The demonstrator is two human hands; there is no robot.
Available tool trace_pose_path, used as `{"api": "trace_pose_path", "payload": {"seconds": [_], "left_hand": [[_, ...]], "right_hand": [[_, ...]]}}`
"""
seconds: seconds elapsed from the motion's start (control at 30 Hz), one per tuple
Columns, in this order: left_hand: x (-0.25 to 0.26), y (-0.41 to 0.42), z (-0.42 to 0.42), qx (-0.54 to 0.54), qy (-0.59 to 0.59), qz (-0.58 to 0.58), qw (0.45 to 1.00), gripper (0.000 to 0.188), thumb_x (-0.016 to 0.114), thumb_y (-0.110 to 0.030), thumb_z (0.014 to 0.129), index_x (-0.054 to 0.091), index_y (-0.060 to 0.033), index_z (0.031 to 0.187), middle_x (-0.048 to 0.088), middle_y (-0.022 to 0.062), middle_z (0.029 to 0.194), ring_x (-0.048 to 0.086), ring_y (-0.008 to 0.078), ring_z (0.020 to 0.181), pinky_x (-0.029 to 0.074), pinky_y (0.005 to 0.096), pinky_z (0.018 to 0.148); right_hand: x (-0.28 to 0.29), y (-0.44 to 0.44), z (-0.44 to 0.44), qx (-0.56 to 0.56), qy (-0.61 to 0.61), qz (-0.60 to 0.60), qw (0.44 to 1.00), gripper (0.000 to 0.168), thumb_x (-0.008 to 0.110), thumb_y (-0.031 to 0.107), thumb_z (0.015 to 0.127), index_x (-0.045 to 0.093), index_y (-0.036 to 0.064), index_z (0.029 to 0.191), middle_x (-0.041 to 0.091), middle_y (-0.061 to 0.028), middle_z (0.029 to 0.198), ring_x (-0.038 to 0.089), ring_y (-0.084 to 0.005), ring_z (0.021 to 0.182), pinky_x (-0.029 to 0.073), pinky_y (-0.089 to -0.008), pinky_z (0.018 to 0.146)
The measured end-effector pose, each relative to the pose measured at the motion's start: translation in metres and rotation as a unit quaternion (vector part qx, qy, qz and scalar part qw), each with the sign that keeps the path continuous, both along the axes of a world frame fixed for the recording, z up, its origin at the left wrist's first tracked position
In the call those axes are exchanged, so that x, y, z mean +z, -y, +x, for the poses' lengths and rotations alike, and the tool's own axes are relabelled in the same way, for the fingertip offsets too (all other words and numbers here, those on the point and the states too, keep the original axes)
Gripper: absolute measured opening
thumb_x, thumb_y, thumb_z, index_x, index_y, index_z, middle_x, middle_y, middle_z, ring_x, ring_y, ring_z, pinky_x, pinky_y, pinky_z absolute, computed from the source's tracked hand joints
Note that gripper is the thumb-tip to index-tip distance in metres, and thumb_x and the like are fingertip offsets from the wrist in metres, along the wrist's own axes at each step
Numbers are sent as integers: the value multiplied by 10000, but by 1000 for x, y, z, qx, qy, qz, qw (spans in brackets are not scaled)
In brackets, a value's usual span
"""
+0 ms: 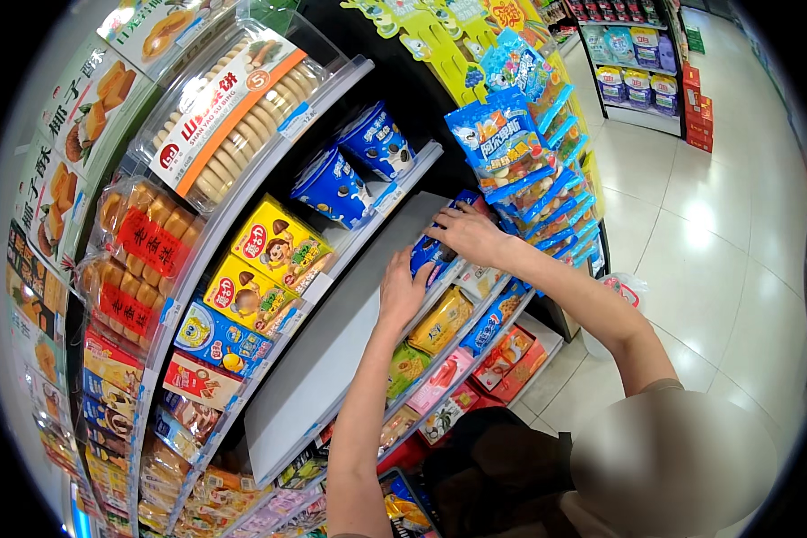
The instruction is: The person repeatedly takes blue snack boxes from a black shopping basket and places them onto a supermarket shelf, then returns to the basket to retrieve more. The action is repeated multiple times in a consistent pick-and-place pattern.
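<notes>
Blue packets of cookies lie at the right end of a bare grey shelf board. My left hand rests against their near left side, with its thumb towards the shelf's front edge. From the right, my right hand reaches over the packets, fingers spread on their top. Both hands touch the packets; whether the fingers grip them is hard to tell. Part of the packets is hidden under my hands. On the shelf above stand two blue cups and yellow snack boxes. A yellow biscuit packet lies on the shelf below.
Blue candy bags hang close by my right hand. A clear tray of round biscuits sits on a higher shelf. Below my arms is a crate with packets. A white plastic bag stands on the tiled floor at right.
</notes>
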State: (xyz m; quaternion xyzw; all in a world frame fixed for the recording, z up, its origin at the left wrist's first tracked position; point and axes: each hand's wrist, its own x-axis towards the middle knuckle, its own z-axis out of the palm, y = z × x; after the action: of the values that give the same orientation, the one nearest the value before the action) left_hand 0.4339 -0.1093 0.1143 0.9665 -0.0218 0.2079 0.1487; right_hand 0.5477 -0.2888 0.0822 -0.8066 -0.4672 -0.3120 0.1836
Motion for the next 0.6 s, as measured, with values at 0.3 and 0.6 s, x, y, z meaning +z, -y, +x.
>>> {"api": "trace_pose_path", "payload": {"seconds": [0.3, 0.6], "left_hand": [[-1, -1, -6, -17, -13, -21, 1000, 566, 669, -318, 997, 567, 55, 1409, 632, 256, 1305, 624, 432, 1207, 484, 460, 1041], [1, 4, -16, -28, -29, -35, 999, 620, 644, -323, 1015, 504, 68, 1475, 573, 282, 1426, 566, 438, 1308, 441, 460, 1110]], "right_hand": [[-6, 3, -13, -16, -14, -8, 1000, 526, 628, 59, 902, 601, 91, 1425, 587, -152, 1440, 530, -323, 1394, 367, -531, 1202], [-8, 5, -15, -16, 15, 17, 1000, 417, 642, 99, 913, 647, 83, 1329, 636, -159, 1371, 543, -335, 1387, 378, -551, 1190]]}}
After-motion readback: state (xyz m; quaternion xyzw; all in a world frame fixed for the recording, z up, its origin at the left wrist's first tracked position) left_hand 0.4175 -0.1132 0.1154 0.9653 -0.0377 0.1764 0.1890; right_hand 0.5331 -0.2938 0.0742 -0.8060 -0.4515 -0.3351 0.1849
